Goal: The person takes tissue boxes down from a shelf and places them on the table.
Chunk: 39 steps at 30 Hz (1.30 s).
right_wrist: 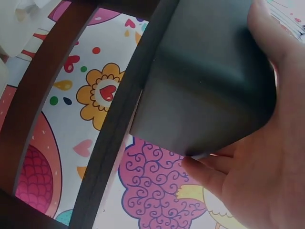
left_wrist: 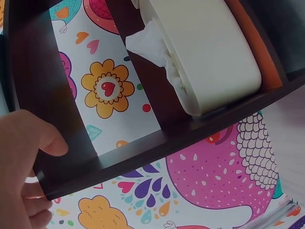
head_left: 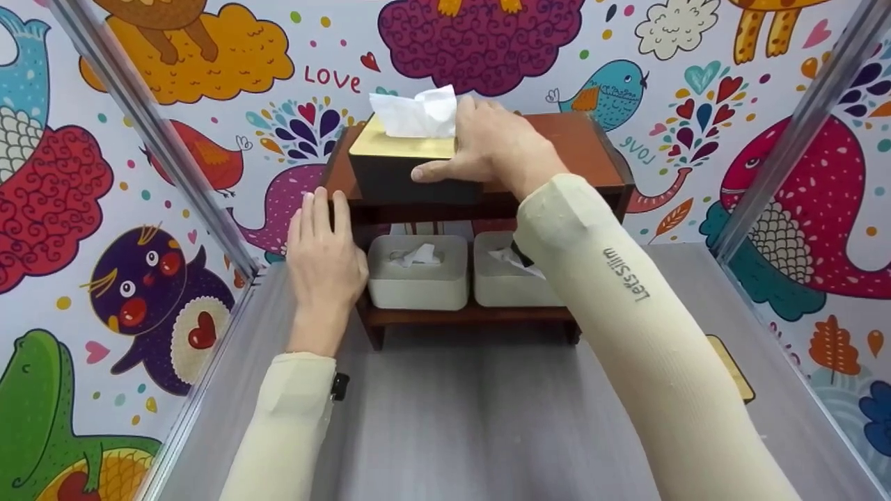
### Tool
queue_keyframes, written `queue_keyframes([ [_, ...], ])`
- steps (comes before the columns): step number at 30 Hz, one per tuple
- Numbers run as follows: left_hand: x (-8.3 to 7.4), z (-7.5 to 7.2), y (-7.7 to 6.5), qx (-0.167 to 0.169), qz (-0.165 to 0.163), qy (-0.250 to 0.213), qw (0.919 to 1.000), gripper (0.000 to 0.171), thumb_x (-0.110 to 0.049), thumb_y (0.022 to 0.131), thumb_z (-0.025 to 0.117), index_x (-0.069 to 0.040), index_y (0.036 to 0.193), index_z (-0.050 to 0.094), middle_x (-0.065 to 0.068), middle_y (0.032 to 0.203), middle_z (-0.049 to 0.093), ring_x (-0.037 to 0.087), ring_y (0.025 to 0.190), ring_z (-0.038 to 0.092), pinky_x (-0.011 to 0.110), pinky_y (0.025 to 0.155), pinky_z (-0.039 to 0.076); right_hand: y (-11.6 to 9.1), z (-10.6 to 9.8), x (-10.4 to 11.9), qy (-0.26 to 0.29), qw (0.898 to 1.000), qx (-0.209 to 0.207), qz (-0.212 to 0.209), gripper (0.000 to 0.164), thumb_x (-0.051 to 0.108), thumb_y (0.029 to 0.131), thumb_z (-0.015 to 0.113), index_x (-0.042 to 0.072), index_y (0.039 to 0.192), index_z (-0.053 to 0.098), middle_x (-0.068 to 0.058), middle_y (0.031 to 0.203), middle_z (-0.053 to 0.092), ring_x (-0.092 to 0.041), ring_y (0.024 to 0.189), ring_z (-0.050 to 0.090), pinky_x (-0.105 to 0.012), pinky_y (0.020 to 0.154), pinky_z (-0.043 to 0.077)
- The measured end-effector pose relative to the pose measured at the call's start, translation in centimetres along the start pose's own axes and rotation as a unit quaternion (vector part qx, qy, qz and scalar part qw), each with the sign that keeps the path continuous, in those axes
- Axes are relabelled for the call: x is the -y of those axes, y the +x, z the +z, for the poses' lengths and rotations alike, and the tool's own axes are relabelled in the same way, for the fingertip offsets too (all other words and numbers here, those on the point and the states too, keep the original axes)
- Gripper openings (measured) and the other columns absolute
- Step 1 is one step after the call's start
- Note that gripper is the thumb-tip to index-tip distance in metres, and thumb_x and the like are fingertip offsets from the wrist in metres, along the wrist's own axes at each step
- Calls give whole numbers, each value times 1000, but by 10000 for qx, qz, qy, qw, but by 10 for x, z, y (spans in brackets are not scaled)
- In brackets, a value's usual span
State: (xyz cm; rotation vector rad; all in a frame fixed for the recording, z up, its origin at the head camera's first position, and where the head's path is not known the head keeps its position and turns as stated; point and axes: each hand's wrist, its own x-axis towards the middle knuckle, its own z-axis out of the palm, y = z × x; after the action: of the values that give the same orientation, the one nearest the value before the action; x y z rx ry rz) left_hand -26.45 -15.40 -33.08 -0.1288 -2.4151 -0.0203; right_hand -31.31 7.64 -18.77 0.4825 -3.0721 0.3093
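Note:
A black tissue box [head_left: 390,177] with a gold lid and a white tissue [head_left: 414,115] sits at the left of the wooden shelf's top [head_left: 571,142]. My right hand [head_left: 498,142] grips the box's right end, thumb along the front and fingers round the far side. In the right wrist view, the dark tissue box [right_wrist: 205,90] overlaps the shelf edge [right_wrist: 112,124]. At the shelf's upper left side rests my left hand [head_left: 324,257], fingers straight. The left wrist view shows that hand's thumb [left_wrist: 52,140] against the dark side panel [left_wrist: 45,90].
Two pale tissue boxes, the left one [head_left: 418,285] and the right one [head_left: 518,289], stand on the lower shelf board [head_left: 466,315]. A flat, wood-coloured item with a dark edge [head_left: 731,365] lies on the grey floor at right. Cartoon-patterned walls [head_left: 334,42] with metal posts surround the shelf.

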Motion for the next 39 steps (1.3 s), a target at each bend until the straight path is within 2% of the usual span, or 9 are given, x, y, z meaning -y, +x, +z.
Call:
queue_keyframes([
  [4,-1,0,0,37,1,29,10000,62,-14,87,59,-2,145,41,23,150,42,38,141,38,45,120,29,0,2,-1,-6,9999,140,52,118,84,71,54,11,156,17,-18,157,23,-32,140,29,-54,115,34],
  [7,-1,-1,0,44,1,52,10000,63,-15,86,60,-2,145,41,22,150,42,38,141,38,45,120,29,1,3,-2,148,9998,158,46,115,82,70,56,17,157,18,-16,158,21,-31,139,27,-56,113,35],
  [10,-1,-1,-1,12,9,109,9999,63,-15,86,60,-1,144,42,23,149,43,38,140,40,45,120,30,2,3,-2,218,9996,179,-87,115,80,72,57,16,157,15,-14,162,15,-32,148,18,-55,119,26],
  [14,0,-1,-2,-15,17,131,9999,62,-14,86,60,-1,143,43,23,148,44,38,140,41,45,119,31,4,4,-3,297,9990,234,-219,114,77,73,59,14,157,15,-10,164,17,-29,152,14,-51,123,17],
  [17,0,-2,-2,-17,14,109,9999,61,-14,86,60,-1,143,43,23,148,44,39,140,41,45,119,31,6,5,-3,333,9988,262,-237,112,76,73,60,16,157,17,-8,161,23,-29,149,20,-53,121,21],
  [21,0,-2,-3,22,-19,76,10000,61,-14,85,60,-1,143,44,23,148,44,39,140,41,46,119,31,8,7,-3,322,9988,270,-246,110,75,74,59,17,157,17,-9,161,23,-30,146,21,-55,119,25],
  [30,-3,-3,2,59,5,138,9999,62,-15,85,61,-1,143,44,22,149,44,38,140,40,45,119,31,9,11,-10,654,9955,-282,-626,87,67,71,68,24,143,45,-3,145,46,-25,132,35,-48,109,35],
  [39,-3,-2,2,-58,21,124,9999,62,-15,85,60,-1,143,44,22,148,45,38,139,42,46,118,32,2,5,-23,432,9956,-324,-771,94,71,69,67,18,143,45,-6,144,46,-28,135,34,-50,113,33],
])
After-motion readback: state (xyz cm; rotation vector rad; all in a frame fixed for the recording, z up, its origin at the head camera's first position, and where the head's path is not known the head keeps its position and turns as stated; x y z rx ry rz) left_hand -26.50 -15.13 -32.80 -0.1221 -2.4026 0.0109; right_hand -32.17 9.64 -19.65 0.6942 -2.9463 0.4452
